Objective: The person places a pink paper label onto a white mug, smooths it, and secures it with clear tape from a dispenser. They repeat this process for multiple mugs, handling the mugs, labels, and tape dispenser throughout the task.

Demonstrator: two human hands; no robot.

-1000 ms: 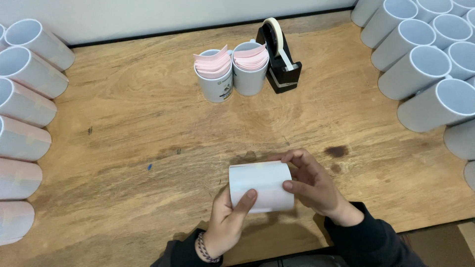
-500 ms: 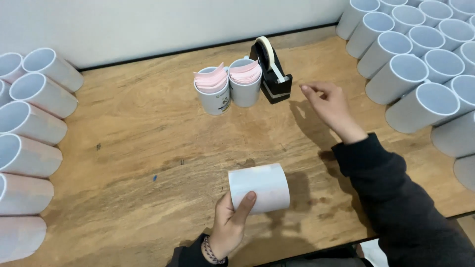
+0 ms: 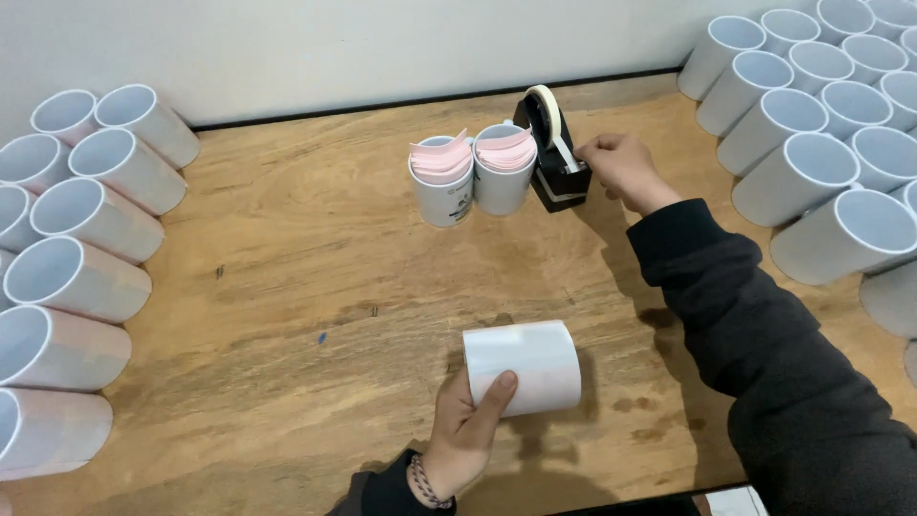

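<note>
My left hand (image 3: 470, 425) grips a white mug wrapped in a pale sheet (image 3: 525, 366), lying on its side near the front of the wooden table (image 3: 287, 277). My right hand (image 3: 621, 170) reaches to the far side and pinches the tape end at a black tape dispenser (image 3: 551, 153) with a cream roll. Just left of the dispenser stand two white mugs (image 3: 473, 177) stuffed with pink paper sheets.
Many white mugs lie stacked on their sides along the left edge (image 3: 67, 277) and the right edge (image 3: 821, 143) of the table, openings facing inward. A grey wall runs behind the table.
My right hand left the wrapped mug and travelled up and right to the tape dispenser. The left hand kept hold of the mug.
</note>
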